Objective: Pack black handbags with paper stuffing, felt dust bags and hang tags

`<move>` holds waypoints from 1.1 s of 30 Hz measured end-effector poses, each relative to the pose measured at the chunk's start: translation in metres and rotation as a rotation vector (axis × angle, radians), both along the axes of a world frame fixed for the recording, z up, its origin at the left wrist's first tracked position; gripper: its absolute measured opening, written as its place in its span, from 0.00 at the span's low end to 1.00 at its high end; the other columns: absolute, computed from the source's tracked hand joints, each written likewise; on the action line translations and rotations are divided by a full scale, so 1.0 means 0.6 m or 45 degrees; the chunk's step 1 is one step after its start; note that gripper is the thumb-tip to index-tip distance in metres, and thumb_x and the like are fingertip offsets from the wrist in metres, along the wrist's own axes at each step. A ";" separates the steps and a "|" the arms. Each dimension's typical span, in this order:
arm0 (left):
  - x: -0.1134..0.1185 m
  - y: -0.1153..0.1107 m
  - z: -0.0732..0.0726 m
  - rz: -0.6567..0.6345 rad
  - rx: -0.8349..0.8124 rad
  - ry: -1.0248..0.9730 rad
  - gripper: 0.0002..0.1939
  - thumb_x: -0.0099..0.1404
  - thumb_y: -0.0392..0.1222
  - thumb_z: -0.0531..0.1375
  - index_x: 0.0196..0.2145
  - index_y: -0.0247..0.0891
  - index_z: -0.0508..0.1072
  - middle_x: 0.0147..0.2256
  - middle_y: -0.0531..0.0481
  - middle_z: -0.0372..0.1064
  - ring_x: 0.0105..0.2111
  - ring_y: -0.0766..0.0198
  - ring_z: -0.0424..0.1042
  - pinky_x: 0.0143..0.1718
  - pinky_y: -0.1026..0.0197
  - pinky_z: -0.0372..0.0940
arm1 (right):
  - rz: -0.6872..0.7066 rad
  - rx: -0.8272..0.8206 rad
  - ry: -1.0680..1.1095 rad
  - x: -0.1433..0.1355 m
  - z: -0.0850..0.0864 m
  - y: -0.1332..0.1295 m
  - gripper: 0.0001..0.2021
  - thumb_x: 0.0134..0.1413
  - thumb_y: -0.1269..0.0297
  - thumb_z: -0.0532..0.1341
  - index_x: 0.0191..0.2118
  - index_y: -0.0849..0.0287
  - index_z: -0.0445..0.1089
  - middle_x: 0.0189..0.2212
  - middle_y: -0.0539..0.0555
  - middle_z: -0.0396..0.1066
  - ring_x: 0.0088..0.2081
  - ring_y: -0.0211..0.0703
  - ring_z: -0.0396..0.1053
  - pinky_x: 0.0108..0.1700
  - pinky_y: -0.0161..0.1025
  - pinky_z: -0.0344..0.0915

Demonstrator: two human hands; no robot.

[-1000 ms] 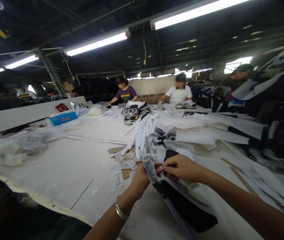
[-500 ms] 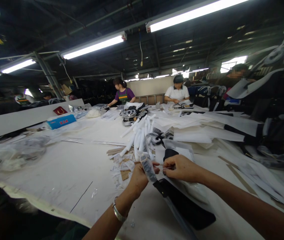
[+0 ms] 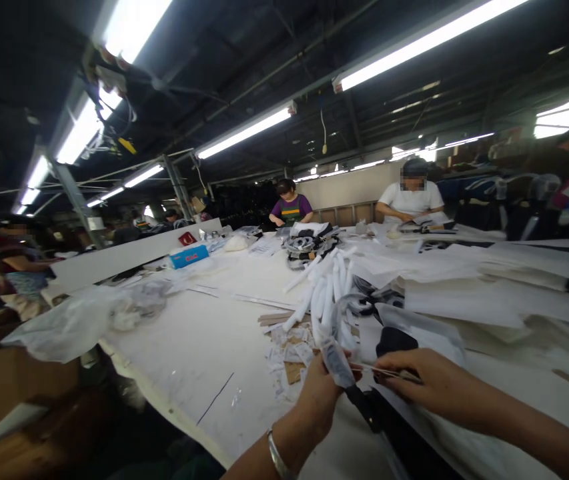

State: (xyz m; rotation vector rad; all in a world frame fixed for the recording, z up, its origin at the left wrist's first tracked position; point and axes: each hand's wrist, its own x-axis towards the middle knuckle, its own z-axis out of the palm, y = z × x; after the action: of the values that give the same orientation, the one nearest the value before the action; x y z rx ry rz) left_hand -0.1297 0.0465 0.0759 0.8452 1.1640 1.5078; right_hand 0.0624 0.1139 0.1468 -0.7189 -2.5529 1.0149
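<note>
Nearest: left wrist with silver bracelet [image 3: 278, 457]. Left hand [image 3: 320, 395]: fingers closed around a clear-wrapped strap [image 3: 338, 365], fingertips showing past its right side, toward the other hand. Wrapped strap: held tilted above the table, its lower part running down beside a black panel [image 3: 411, 443]. Right hand [image 3: 427, 380]: thumb and forefinger pinched on a slender tool [image 3: 400, 375], type not distinguishable, directed at the left fingertips; whether it touches them, cannot tell. Step in hand, by judgement: fine two-handed work beside the strap, requiring a firm left grasp and a small, guided right-hand movement. Just beyond the right hand: rounded black piece [image 3: 397, 340]. Left of the hands: scattered small labels [image 3: 278, 353], with brown card [image 3: 294, 372] among them, on a pale table [image 3: 179, 360]. Farther: white rolls [image 3: 320, 293], heaped; white sheets [image 3: 464, 300], layered, to the right. Farther again: dark bundle [image 3: 309, 245]; blue packet [image 3: 189, 257], to the left. Farthest listed: two co-workers, one purple-sleeved [image 3: 291, 210], one white-shirted [image 3: 411, 199], across the table.
</note>
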 end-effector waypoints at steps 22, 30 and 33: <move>-0.121 -0.099 0.019 -0.432 -0.298 0.645 0.05 0.47 0.37 0.68 0.26 0.36 0.79 0.20 0.56 0.68 0.22 0.68 0.64 0.28 0.64 0.56 | 0.180 0.087 -0.048 -0.064 -0.048 -0.016 0.11 0.53 0.66 0.58 0.30 0.54 0.79 0.27 0.51 0.78 0.31 0.44 0.74 0.34 0.32 0.64; -0.120 -0.159 -0.052 0.015 -0.283 0.006 0.27 0.44 0.59 0.74 0.32 0.34 0.74 0.28 0.48 0.73 0.29 0.64 0.72 0.38 0.60 0.66 | 0.147 -0.289 0.022 -0.114 -0.086 -0.042 0.06 0.52 0.63 0.62 0.31 0.57 0.76 0.30 0.50 0.78 0.36 0.47 0.75 0.38 0.33 0.65; -0.102 -0.167 -0.078 0.102 -0.202 -0.282 0.29 0.44 0.64 0.73 0.29 0.36 0.72 0.28 0.51 0.70 0.29 0.68 0.71 0.40 0.62 0.65 | 0.256 -0.393 0.102 -0.135 -0.092 -0.052 0.06 0.54 0.61 0.63 0.33 0.57 0.75 0.31 0.51 0.77 0.36 0.47 0.74 0.38 0.35 0.66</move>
State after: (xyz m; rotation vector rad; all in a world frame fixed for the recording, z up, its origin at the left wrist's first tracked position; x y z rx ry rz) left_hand -0.1909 -0.0534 0.0292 0.5165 1.1459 1.5090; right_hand -0.0186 0.0826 0.0914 -0.4883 -2.4631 1.4948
